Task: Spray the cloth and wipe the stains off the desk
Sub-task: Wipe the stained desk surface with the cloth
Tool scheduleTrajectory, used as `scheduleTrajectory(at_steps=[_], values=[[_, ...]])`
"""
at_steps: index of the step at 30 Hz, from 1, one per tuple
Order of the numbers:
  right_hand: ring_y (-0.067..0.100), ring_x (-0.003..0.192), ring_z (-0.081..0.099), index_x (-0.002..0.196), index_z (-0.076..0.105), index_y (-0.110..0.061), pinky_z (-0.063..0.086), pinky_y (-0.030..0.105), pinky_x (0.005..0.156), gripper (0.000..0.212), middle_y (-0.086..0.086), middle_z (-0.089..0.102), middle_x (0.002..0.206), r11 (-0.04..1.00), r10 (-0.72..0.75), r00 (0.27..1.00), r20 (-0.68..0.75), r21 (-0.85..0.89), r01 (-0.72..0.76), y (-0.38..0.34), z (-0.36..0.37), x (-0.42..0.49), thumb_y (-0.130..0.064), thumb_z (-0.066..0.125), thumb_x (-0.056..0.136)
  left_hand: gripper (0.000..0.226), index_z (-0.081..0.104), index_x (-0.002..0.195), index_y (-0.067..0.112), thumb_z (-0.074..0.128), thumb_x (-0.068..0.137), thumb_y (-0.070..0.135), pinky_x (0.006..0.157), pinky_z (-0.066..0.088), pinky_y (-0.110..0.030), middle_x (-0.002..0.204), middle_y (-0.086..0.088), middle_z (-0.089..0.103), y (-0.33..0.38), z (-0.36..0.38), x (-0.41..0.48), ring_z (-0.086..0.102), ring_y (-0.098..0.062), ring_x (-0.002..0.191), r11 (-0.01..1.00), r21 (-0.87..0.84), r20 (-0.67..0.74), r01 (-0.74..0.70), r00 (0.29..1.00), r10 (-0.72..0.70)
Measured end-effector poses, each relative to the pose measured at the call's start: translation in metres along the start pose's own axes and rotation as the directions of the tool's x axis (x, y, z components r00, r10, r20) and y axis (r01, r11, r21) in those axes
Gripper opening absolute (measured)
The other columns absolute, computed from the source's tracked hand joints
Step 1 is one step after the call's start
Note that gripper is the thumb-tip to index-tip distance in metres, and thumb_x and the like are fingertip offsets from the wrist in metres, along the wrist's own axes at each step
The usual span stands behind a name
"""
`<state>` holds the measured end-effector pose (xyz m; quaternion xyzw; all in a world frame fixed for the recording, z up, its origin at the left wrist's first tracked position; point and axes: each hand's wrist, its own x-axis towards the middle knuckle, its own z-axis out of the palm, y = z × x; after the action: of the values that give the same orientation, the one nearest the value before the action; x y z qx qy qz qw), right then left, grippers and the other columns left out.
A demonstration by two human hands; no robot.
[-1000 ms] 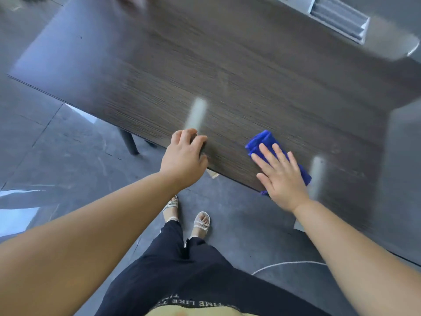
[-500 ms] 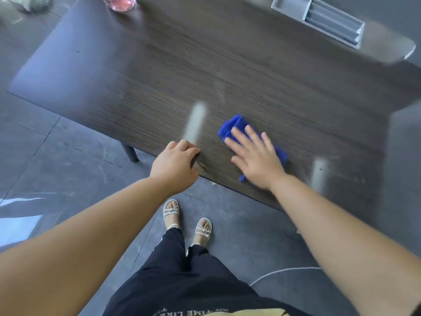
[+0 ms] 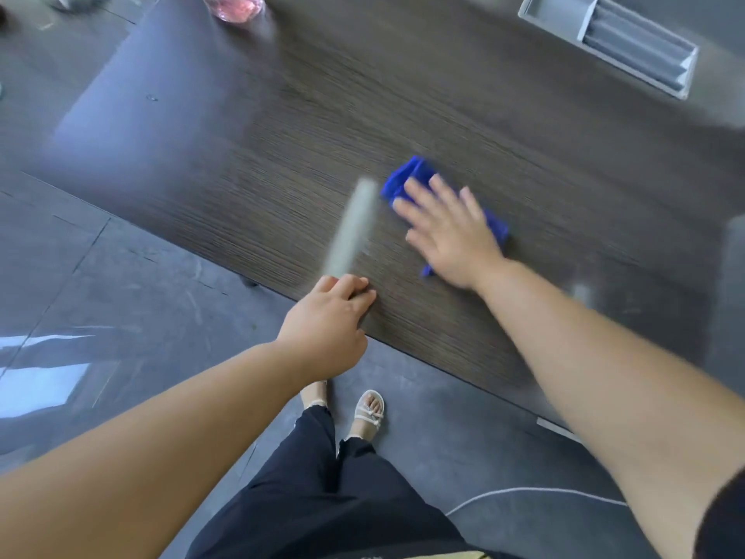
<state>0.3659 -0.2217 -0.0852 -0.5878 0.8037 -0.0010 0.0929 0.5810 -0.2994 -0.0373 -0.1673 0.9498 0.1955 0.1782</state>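
Observation:
The blue cloth (image 3: 406,177) lies bunched on the dark wood-grain desk (image 3: 282,127), not far from its near edge. My right hand (image 3: 447,227) lies flat on top of the cloth with straight, spread fingers and presses it down; it is motion-blurred. Blue cloth shows past the fingertips and beside the wrist. My left hand (image 3: 328,316) rests on the desk's near edge with its fingers curled under, holding nothing. The base of a pink transparent bottle (image 3: 234,6) stands at the far edge. No stain stands out on the blurred surface.
A grey recessed cable tray (image 3: 612,42) sits in the desk at the far right. A pale streak of reflected light (image 3: 350,227) crosses the surface between my hands. Grey tiled floor (image 3: 100,296) lies left of and below the desk, with my sandalled feet (image 3: 369,413) on it.
My right hand has slid the cloth leftward and away from the near edge, closer to my left hand. The left hand stays on the edge. The pink bottle has come into view.

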Motion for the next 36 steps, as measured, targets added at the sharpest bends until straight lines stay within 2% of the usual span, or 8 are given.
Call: scheduleTrajectory(at_steps=[5, 12, 16, 19, 26, 29, 31, 36], values=[[0.022, 0.146, -0.011, 0.151, 0.004, -0.035, -0.002, 0.055, 0.115, 0.054, -0.011, -0.008, 0.159, 0.808, 0.574, 0.817, 0.055, 0.121, -0.576, -0.013, -0.015, 0.082, -0.05, 0.013, 0.1, 0.058, 0.021, 0.148, 0.025, 0.04, 0.094, 0.03, 0.108, 0.013, -0.018, 0.151, 0.009, 0.018, 0.001, -0.002, 0.0, 0.022, -0.017, 0.133, 1.0, -0.009, 0.008, -0.005, 1.0, 0.005], [0.027, 0.142, 0.024, 0.142, 0.041, -0.031, 0.014, 0.055, 0.111, 0.051, -0.003, 0.031, 0.153, 0.993, -0.108, 0.994, -0.031, 0.05, 0.109, -0.046, 0.016, -0.046, -0.047, 0.029, 0.095, 0.048, 0.072, 0.099, 0.012, 0.043, 0.062, 0.02, 0.093, 0.03, -0.024, 0.102, 0.001, 0.069, -0.009, 0.002, -0.002, 0.067, -0.018, 0.08, 0.997, 0.072, -0.105, -0.018, 0.994, 0.026], [0.029, 0.142, 0.025, 0.143, 0.038, -0.03, 0.024, 0.061, 0.108, 0.053, -0.001, 0.031, 0.153, 0.965, 0.26, 0.963, -0.075, 0.045, -0.257, 0.01, 0.015, -0.088, -0.046, 0.026, 0.094, 0.052, 0.056, 0.127, 0.007, 0.047, 0.075, 0.014, 0.104, 0.033, -0.025, 0.133, -0.005, 0.052, -0.001, 0.003, -0.007, 0.053, -0.027, 0.115, 0.999, -0.049, -0.069, 0.018, 0.997, -0.022], [0.024, 0.147, 0.007, 0.149, 0.026, -0.032, 0.008, 0.056, 0.114, 0.054, -0.006, 0.013, 0.159, 0.742, 0.668, 0.74, -0.079, 0.134, -0.657, -0.033, 0.015, -0.06, -0.048, 0.024, 0.098, 0.057, 0.029, 0.145, 0.012, 0.045, 0.091, 0.018, 0.112, 0.011, -0.023, 0.149, -0.001, 0.027, 0.005, 0.012, -0.005, 0.022, -0.023, 0.136, 0.989, -0.129, -0.09, 0.069, 0.993, -0.081], [0.029, 0.139, 0.033, 0.141, 0.044, -0.028, 0.025, 0.057, 0.109, 0.05, -0.003, 0.036, 0.151, 0.988, 0.147, 0.986, -0.076, 0.054, -0.143, -0.105, 0.04, -0.132, -0.04, 0.032, 0.094, 0.052, 0.048, 0.13, 0.003, 0.036, 0.082, 0.019, 0.106, 0.026, -0.032, 0.134, -0.014, 0.046, 0.044, 0.019, -0.007, 0.033, -0.033, 0.126, 0.925, -0.342, -0.203, 0.165, 0.948, -0.244], [0.029, 0.139, 0.03, 0.141, 0.042, -0.028, 0.026, 0.058, 0.108, 0.05, -0.003, 0.034, 0.152, 0.965, 0.264, 0.961, -0.086, 0.028, -0.262, -0.048, 0.042, -0.204, -0.042, 0.032, 0.095, 0.056, 0.054, 0.122, 0.0, 0.034, 0.074, 0.02, 0.101, 0.034, -0.042, 0.125, -0.018, 0.051, 0.064, 0.03, -0.006, 0.041, -0.042, 0.117, 0.963, -0.263, -0.194, 0.065, 0.974, -0.119], [0.031, 0.14, 0.028, 0.142, 0.041, -0.027, 0.029, 0.06, 0.107, 0.054, -0.001, 0.032, 0.153, 0.856, 0.517, 0.854, -0.056, 0.039, -0.516, -0.003, 0.038, -0.242, -0.045, 0.026, 0.094, 0.055, 0.058, 0.118, -0.001, 0.034, 0.072, 0.019, 0.097, 0.04, -0.044, 0.12, -0.019, 0.055, 0.082, 0.038, -0.004, 0.046, -0.045, 0.111, 0.976, -0.22, -0.143, 0.011, 0.989, -0.044], [0.023, 0.147, -0.001, 0.151, 0.019, -0.03, 0.004, 0.055, 0.115, 0.055, -0.006, 0.003, 0.16, 0.298, 0.95, 0.312, 0.025, 0.233, -0.926, -0.003, 0.03, -0.207, -0.047, 0.021, 0.099, 0.06, 0.052, 0.129, 0.004, 0.034, 0.074, 0.022, 0.103, 0.036, -0.041, 0.131, -0.015, 0.049, 0.124, 0.047, 0.008, 0.038, -0.038, 0.123, 0.983, -0.147, -0.092, -0.114, 0.991, 0.101]])
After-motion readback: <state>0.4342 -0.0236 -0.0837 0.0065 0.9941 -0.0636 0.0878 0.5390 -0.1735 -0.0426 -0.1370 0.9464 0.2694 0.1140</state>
